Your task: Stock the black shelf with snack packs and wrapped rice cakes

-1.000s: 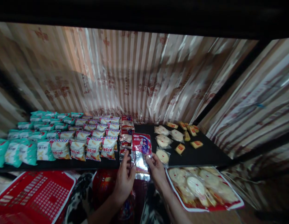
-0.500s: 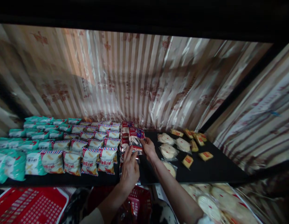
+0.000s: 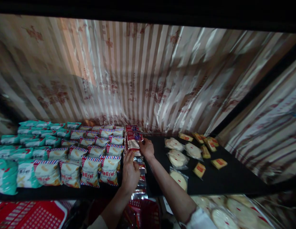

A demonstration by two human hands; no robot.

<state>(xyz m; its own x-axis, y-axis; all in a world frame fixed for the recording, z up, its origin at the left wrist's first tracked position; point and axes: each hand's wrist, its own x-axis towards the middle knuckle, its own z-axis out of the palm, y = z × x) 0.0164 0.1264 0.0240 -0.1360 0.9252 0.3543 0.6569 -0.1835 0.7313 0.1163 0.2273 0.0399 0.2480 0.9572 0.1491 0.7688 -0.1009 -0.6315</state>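
Note:
On the black shelf, a dark red and silver snack packet [image 3: 135, 140] lies on a row of similar packets. My right hand [image 3: 147, 149] pinches its right edge, thumb and fingers bent round it. My left hand [image 3: 130, 170] rests at its near left side, fingers stretched forward and touching the near edge. More silver packets [image 3: 141, 183] show in the row below and between my hands; my left hand hides part of them. Just left of the row stand white snack bags [image 3: 110, 170] with red and blue striped edges.
Teal bags [image 3: 27, 175] fill the far left. Right of my hands lie round pale cakes [image 3: 178, 158] in clear wrap and small yellow packs [image 3: 199, 170]. Below the shelf are red baskets [image 3: 31, 213] and a box of flat round cakes [image 3: 224, 218]. Striped sheeting [image 3: 138, 73] hangs behind.
The packet has moved left and lies lined up over the row, with my right hand still at its edge. My left hand has drawn back from its top to its near edge. The view has shifted slightly.

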